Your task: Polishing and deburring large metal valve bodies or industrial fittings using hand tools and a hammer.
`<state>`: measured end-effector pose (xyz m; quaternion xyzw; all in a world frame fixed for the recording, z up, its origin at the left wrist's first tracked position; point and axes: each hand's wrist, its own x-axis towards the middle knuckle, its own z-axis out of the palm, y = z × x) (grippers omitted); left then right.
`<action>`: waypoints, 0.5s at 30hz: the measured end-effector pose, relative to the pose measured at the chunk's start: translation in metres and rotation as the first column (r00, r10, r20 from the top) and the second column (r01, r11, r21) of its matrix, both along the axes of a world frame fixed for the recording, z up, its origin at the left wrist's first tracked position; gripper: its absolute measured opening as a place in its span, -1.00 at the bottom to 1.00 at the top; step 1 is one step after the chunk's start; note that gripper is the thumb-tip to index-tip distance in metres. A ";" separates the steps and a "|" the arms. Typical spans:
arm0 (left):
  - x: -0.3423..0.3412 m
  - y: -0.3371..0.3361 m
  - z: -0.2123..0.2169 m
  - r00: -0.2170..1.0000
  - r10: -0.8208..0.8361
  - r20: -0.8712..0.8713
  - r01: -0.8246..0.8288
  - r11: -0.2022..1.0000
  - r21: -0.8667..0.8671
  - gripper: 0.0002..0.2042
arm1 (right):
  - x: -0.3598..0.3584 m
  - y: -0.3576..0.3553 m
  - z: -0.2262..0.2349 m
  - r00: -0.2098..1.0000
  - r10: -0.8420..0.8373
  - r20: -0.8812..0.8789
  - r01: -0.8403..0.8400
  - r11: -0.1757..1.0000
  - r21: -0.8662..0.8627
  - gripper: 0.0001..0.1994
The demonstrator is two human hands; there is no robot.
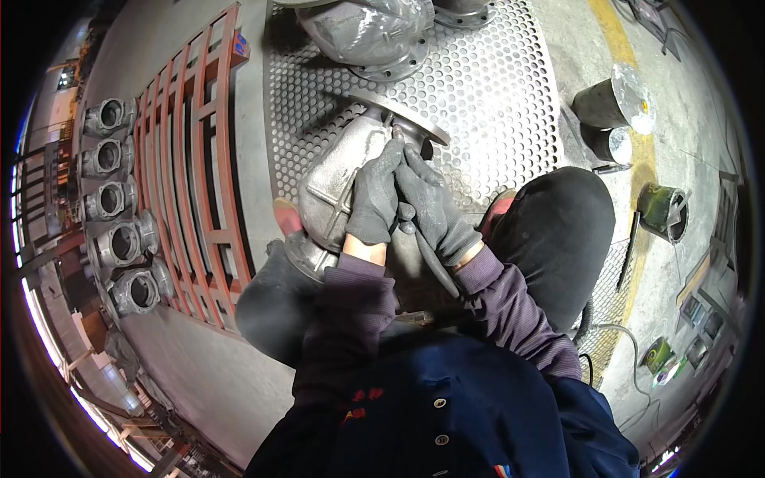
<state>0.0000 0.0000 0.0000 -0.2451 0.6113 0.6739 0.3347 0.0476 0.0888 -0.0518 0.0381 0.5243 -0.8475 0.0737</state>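
A large grey cast-metal valve body (343, 171) with a round flange (402, 119) lies on a perforated steel plate (494, 103) between my knees. My left hand (374, 195), in a dark grey glove, rests on the casting just below the flange. My right hand (430, 207), gloved the same, is closed around a slim dark tool (434, 267) whose tip points up at the flange neck. Both hands are pressed together over the tool.
A second valve casting (366, 32) stands at the far edge of the plate. A red steel rack (191, 167) lies to the left, with a row of several grey valve bodies (119, 199) beyond it. Cans (617, 99) and a green tin (665, 209) sit at right.
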 end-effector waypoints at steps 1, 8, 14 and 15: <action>0.003 0.003 0.008 1.000 0.011 0.027 -0.011 1.000 0.028 -0.49 | -0.002 0.007 0.021 0.949 0.059 0.308 0.035 0.956 -0.291 -0.63; -0.009 0.008 -0.023 0.995 0.080 -0.059 -0.076 0.995 0.066 -0.52 | -0.007 0.017 0.045 0.893 0.076 0.443 0.071 0.950 -0.305 -0.65; -0.009 0.011 -0.007 1.000 0.009 0.017 -0.011 0.994 0.105 -0.53 | -0.009 0.015 0.021 0.881 0.113 0.459 0.176 0.823 -0.540 -0.73; -0.008 0.009 -0.005 1.000 0.012 0.015 -0.014 0.995 0.101 -0.53 | -0.010 0.015 0.027 0.882 0.117 0.457 0.172 0.822 -0.543 -0.73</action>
